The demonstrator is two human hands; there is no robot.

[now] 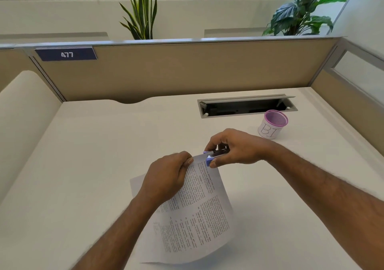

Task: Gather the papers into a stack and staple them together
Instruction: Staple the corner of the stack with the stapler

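Right, stapling step in hand; papers (197, 213) are gathered into one stack, lifted off the desk (83, 155) at the far end and curling down toward the near edge, lower part seems to rest on or just above the surface; left hand (166, 176) pinches the stack near its top edge, fingers curled tight on the sheets, thumb on the printed side; right hand (232, 148) is wrapped around a small purple stapler (214, 155), thumb under, fingers over the top, mouth set over the top corner of the stack; whether the stapler is already squeezed down, cannot tell, fingers hide the hinge; looks near the end of the task, staple itself not visibly in.

To do it well: keep the left pinch just beside the stapler so sheets do not fan or slip; check corner edges are flush before pressing, count of sheets too thin to read here; push the corner fully into the throat, stapler square to the corner, not skewed; squeeze in one firm stroke, thumb and fingers opposed; holding mid-air risks a half-clinched staple, so bracing against the desk may be safer.

Pink mesh cup (273, 124) stands well apart to the right, near the open cable tray (247, 105); neither is in the way.
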